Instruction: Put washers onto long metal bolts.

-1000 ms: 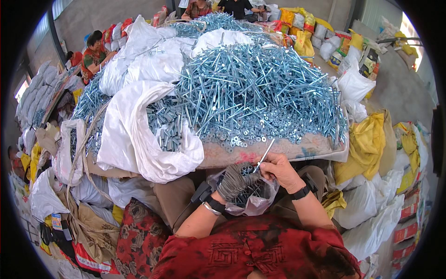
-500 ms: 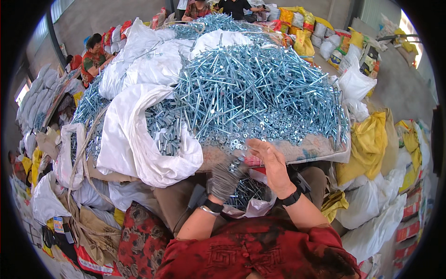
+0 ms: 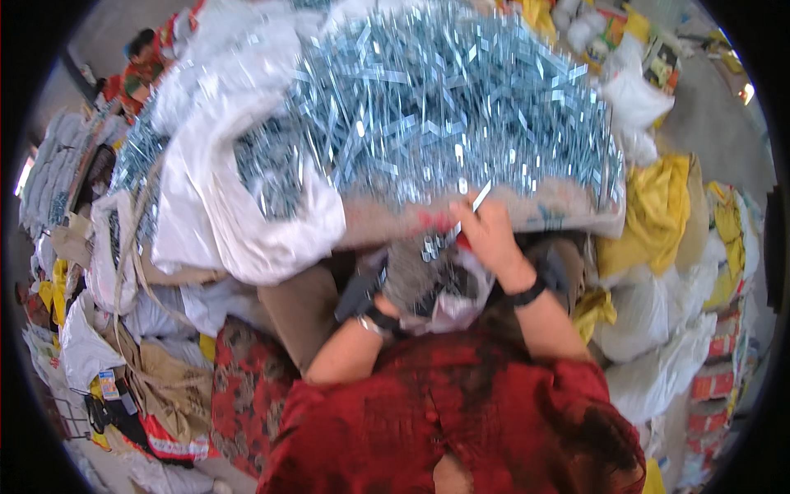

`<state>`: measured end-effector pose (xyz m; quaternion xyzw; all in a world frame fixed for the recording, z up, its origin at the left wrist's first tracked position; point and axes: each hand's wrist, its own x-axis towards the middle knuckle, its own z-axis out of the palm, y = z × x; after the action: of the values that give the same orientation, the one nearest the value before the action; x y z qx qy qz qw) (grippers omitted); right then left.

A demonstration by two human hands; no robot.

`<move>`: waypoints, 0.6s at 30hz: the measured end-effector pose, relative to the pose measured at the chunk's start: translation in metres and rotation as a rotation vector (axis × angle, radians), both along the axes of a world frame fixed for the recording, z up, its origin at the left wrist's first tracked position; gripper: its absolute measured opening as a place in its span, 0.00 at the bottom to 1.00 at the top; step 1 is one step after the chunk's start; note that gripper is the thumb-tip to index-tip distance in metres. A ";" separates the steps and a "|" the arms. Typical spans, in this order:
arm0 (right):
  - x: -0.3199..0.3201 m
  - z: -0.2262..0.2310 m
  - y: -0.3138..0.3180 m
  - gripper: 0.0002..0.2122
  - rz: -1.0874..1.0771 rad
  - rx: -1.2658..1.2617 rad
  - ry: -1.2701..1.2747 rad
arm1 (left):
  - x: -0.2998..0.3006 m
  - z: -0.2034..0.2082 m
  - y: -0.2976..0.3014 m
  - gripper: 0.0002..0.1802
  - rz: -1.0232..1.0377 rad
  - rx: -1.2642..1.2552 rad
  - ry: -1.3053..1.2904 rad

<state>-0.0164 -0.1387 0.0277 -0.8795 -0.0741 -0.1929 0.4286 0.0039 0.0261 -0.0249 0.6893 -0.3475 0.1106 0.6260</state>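
My right hand (image 3: 491, 237), bare with a dark wristband, pinches a long shiny bolt (image 3: 482, 196) between thumb and fingers at the front edge of the heap. Close to its left, my left hand (image 3: 414, 278) wears a grey glove and is curled around a few small shiny metal parts (image 3: 429, 247), too blurred to name exactly. Below both hands, between my legs, sits an open whitish bag (image 3: 461, 306), partly hidden by the glove; dark metal pieces show inside. Ahead rises a wide pile of silvery-blue bolts (image 3: 428, 99), smeared by motion.
Cardboard-like sheeting (image 3: 378, 221) edges the pile's front. A white sack (image 3: 247, 239) lies open at the left with metal pieces in its mouth. Yellow sacks (image 3: 658, 214) and white sacks (image 3: 658, 354) crowd the right. Another person (image 3: 140, 66) sits at the far left.
The view has tilted down, and the pile sits higher in it. My right hand has gone from outstretched fingers to pinching a bolt. The gloved hand stays near it, less smeared.
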 end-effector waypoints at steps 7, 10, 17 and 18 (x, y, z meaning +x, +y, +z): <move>0.004 0.008 -0.005 0.15 0.046 0.121 0.073 | -0.004 0.004 0.003 0.13 -0.001 0.315 0.179; -0.002 0.008 -0.008 0.13 0.103 0.254 0.317 | -0.008 0.002 0.002 0.13 -0.008 0.275 0.142; -0.016 0.009 -0.005 0.17 -0.004 -0.182 0.162 | -0.013 0.010 0.013 0.15 0.210 0.481 -0.154; -0.016 0.008 -0.001 0.17 -0.002 -0.172 0.180 | -0.012 0.007 0.015 0.15 0.205 0.493 -0.138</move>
<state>-0.0324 -0.1398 0.0356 -0.9269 -0.0510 -0.1066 0.3563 -0.0084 0.0410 -0.0176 0.8433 -0.3340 0.1323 0.3998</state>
